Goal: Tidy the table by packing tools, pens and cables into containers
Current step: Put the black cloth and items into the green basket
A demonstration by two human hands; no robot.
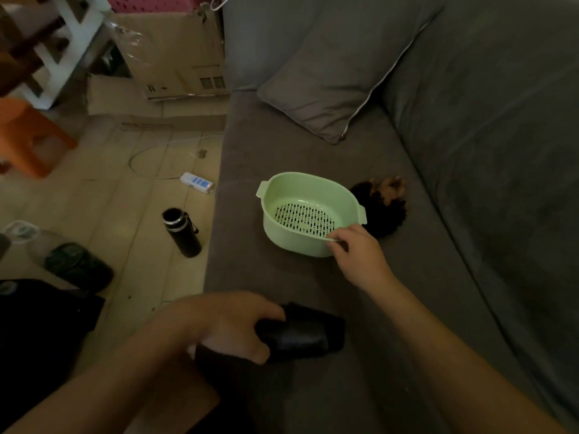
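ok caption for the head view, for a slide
Right hand pinches the rim of a green basket on a sofa while the left hand grips a dark object.

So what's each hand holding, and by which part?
Right hand pinches the near rim of the green basket; left hand grips an unidentifiable black object at its left end.

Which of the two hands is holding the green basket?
The right hand, pinching the near rim of the green basket; the left hand instead grips a black object nearer the person.
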